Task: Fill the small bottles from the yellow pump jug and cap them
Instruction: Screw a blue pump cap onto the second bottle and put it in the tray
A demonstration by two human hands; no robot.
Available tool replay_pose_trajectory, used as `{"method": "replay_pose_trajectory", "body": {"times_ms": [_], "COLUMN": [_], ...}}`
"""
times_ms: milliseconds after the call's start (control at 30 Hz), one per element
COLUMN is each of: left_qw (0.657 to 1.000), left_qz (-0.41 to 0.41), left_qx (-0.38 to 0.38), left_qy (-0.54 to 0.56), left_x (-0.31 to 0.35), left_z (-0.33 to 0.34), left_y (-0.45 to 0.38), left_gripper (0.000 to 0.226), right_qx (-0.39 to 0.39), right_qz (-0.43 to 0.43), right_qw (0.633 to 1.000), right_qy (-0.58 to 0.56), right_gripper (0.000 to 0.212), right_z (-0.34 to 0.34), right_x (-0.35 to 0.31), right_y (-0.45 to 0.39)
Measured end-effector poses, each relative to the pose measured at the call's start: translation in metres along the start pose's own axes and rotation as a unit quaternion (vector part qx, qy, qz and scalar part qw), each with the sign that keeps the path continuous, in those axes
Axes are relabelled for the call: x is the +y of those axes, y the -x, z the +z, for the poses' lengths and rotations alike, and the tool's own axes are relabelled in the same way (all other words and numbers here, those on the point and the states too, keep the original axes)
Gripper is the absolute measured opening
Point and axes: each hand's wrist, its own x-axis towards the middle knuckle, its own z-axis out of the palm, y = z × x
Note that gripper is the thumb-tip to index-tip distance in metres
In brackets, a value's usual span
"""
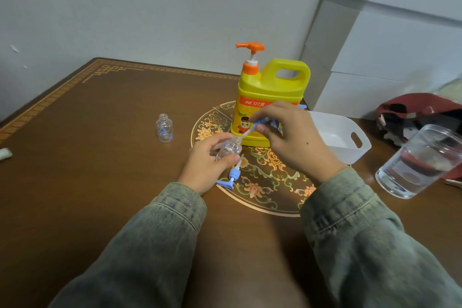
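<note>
Your left hand is curled around a small clear bottle, tilted with its neck pointing up and to the right, just above the table. The bottle looks empty, though glare on the plastic makes that hard to judge. Your right hand pinches a blue pump cap between thumb and fingertips, and its thin white tube slants down to the bottle's mouth; the tip seems to sit right at the opening.

Just behind both hands stands the yellow pump jug, upright on the round floral inlay at the table's middle. It has a moulded handle on its right side, an orange pump head with the spout pointing left, and a printed label with a cartoon figure on the front.

A second blue pump cap lies on its side on the table just near of your left hand. Farther left, well apart, a second small clear bottle stands upright and uncapped, with something blue showing inside it.

To the right of the jug sits a white plastic basket. Nearer and farther right stands a clear glass jar.
</note>
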Motion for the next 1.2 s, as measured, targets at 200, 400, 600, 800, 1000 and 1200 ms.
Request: {"method": "replay_pose_trajectory", "body": {"times_ms": [200,400,600,800,1000,1200], "left_qw": [1.0,0.999,0.998,0.998,0.999,0.999], "left_qz": [-0.009,-0.025,-0.019,-0.01,-0.005,0.003], "left_qx": [-0.01,-0.005,-0.008,-0.014,-0.014,-0.021], "left_qy": [0.012,0.037,0.051,0.053,0.039,0.05], "left_x": [0.003,-0.001,-0.004,-0.003,-0.004,-0.001], "left_z": [0.004,0.004,0.005,0.007,0.006,0.006], "left_y": [0.003,0.001,-0.001,-0.001,-0.002,0.0], "left_gripper": [0.043,0.04,0.037,0.04,0.044,0.04], "right_qx": [-0.038,-0.069,-0.016,0.007,0.01,0.029], "right_qz": [0.02,0.061,0.116,0.113,0.101,0.132], "right_qw": [0.998,0.99,0.974,0.958,0.969,0.965], "right_qy": [-0.043,-0.11,-0.195,-0.264,-0.223,-0.224], "right_gripper": [0.03,0.055,0.051,0.045,0.047,0.051], "right_z": [0.015,0.027,0.034,0.045,0.046,0.05], "right_x": [-0.002,0.003,0.011,0.011,0.009,0.008], "right_y": [0.002,0.006,0.018,0.022,0.019,0.02]}}
